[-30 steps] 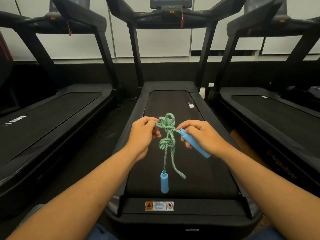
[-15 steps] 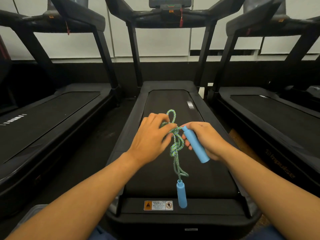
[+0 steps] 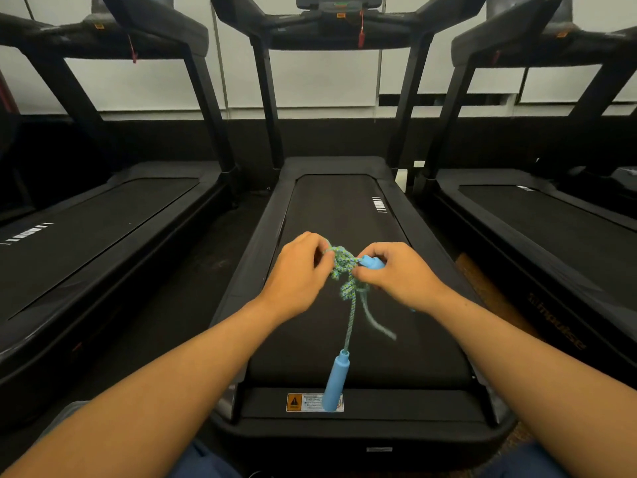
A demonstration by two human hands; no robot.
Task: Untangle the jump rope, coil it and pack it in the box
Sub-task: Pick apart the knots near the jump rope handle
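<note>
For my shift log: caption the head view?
Both hands pick at knotted jump rope above treadmill; one blue handle dangles.

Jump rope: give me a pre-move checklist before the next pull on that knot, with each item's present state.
1. Left hand has hold of the tangled rope: ok, fingers pinch it at the knot's left side.
2. Right hand holds the upper handle: ok.
3. Knot loosened: not ok, the cord is bunched between the hands.
4. Lower handle hangs free: ok, it dangles on one strand over the treadmill belt.
5. Loose loop clear of snags: cannot tell, blurred.
6. Box within reach: cannot tell, none in view.
</note>
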